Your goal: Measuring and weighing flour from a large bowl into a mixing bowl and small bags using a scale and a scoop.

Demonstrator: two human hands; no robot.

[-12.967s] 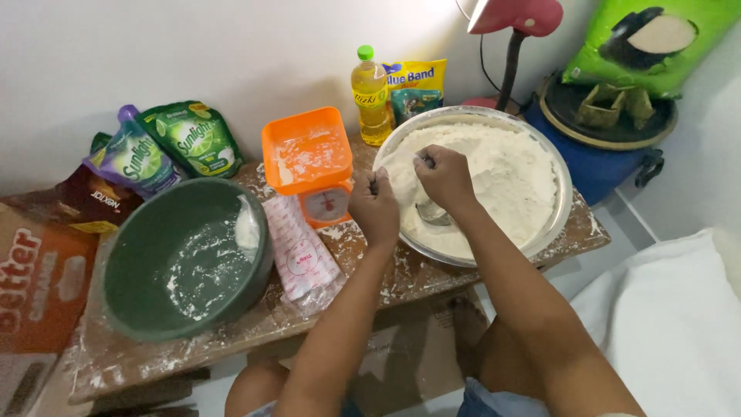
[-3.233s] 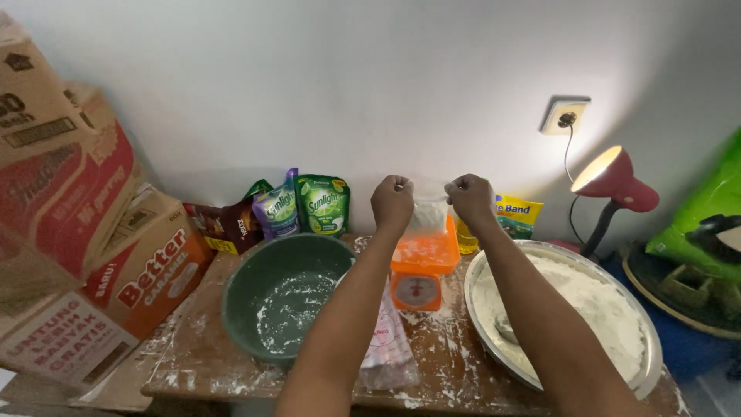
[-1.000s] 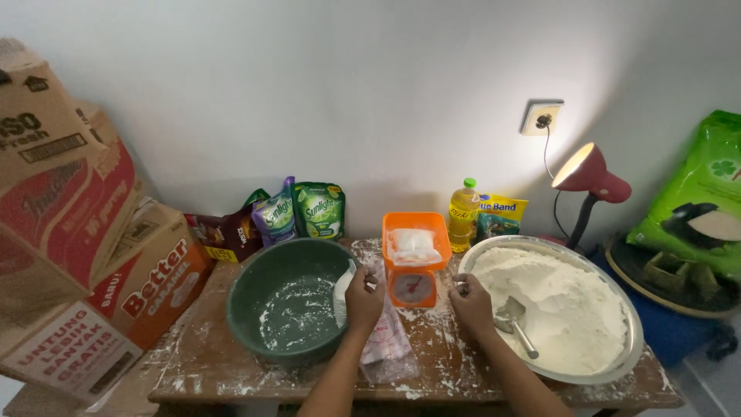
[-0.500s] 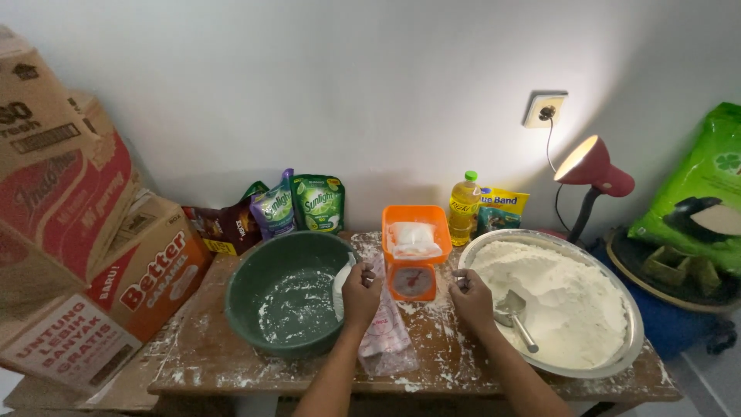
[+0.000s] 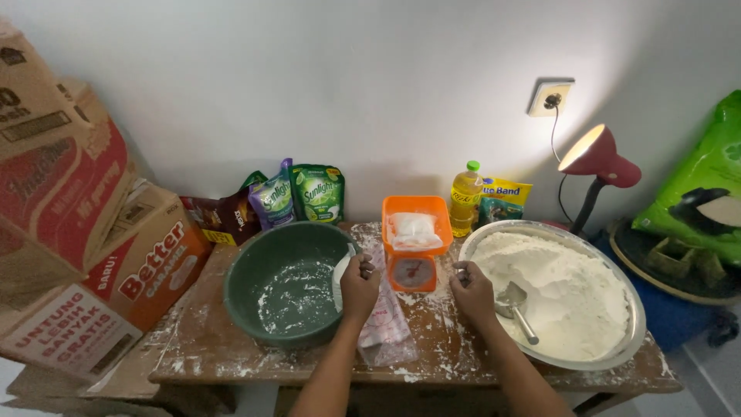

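On the floury table (image 5: 231, 355) sat our flour pan (image 5: 629, 340), the green bowl (image 5: 255, 270) and the orange scale (image 5: 413, 247). Our left hand (image 5: 359, 286) seemingly pinched a plastic bag (image 5: 386, 332); our right hand (image 5: 472, 292) rested loosely curled, empty, beside the pan.

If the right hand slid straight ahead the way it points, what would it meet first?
The right hand points toward the back wall, between the orange scale and the flour tray. It would probably brush the tray's rim first, then the oil bottle, though depth is unclear.
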